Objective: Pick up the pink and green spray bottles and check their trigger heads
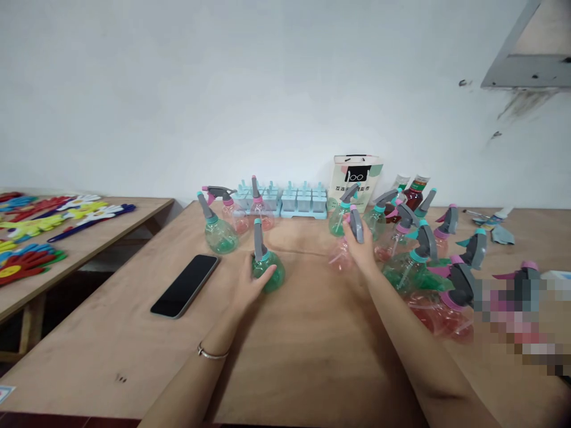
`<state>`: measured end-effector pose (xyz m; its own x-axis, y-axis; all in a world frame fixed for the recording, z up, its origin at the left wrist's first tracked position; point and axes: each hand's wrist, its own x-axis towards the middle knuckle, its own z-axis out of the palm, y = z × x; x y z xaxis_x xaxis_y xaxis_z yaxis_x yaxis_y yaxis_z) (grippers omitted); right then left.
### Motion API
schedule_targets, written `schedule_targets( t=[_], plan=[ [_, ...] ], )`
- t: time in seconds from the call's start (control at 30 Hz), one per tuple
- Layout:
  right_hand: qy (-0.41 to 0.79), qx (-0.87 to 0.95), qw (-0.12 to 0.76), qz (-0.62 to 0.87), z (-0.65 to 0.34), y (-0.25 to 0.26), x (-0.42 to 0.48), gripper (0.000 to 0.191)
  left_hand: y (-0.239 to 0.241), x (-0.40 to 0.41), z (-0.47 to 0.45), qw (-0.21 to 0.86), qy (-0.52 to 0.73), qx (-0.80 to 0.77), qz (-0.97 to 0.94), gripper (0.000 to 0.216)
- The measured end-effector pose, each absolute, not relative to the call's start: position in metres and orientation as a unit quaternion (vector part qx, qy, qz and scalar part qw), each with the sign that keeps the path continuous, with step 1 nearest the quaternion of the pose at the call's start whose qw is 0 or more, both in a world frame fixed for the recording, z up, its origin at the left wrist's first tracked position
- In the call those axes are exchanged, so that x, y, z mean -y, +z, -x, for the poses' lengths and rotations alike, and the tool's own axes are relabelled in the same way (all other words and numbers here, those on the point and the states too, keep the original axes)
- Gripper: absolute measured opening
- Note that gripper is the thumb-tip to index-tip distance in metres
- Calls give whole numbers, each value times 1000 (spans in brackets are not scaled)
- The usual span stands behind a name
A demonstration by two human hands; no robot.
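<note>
My left hand [250, 282] is wrapped round the body of a green spray bottle [274, 274] with a grey and teal trigger head, standing upright near the table's middle. Farther right, my right hand [360, 242] grips the grey and pink head of a pink spray bottle [341, 255]; its fingers partly hide the trigger. Beyond my left hand stand another green spray bottle [222, 238] and two pink ones. Many more green and pink spray bottles [405, 270] crowd together to the right of my right forearm.
A black phone [185, 285] lies left of my left hand. Pale blue ice-pop moulds [303, 202] and a printed paper bag [354, 178] stand by the wall, with red bottles [414, 193] to the right. Colourful hand-shaped pieces [89, 215] lie on a separate left table.
</note>
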<state>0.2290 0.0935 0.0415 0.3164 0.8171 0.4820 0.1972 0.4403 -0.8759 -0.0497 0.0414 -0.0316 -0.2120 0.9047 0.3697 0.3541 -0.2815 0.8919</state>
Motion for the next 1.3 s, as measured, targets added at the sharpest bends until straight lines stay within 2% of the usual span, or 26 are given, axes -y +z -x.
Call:
schedule_targets(
  t=[0.1,0.23,0.43,0.53,0.7,0.77,0.83,0.93,1.03,1.1,1.23,1.3],
  plan=[
    [142,533,676,488,-245,35,-103,40,-34,-43,50,255,561,-525,-587,40],
    [92,502,696,506,-252,30,-107,43,-35,-43,49,260,568,-515,-587,39],
    [33,507,704,496,-250,1,-124,66,-37,-44,50,251,562,-522,-590,40],
    [-50,506,708,490,-252,-13,-128,74,-38,-44,49,259,567,-512,-591,42],
    [-209,522,714,417,-243,2,-110,58,-44,-43,41,290,565,-493,-594,50],
    [-182,585,700,366,-226,15,-94,56,-49,-41,34,308,546,-481,-612,63],
    [-85,681,655,317,-202,24,-77,57,-52,-39,26,323,523,-462,-640,73],
    [87,766,545,329,-168,26,-55,84,-53,-32,12,311,507,-421,-684,70],
    [172,776,486,363,-151,20,-43,98,-49,-25,2,263,503,-402,-718,66],
    [201,779,464,371,-147,17,-40,91,-47,-21,-1,233,482,-409,-739,68],
    [270,747,486,366,-148,18,-41,57,-49,-16,-2,155,411,-433,-787,79],
    [303,737,486,358,-152,22,-43,51,-51,-15,-2,105,394,-430,-805,83]
  ],
)
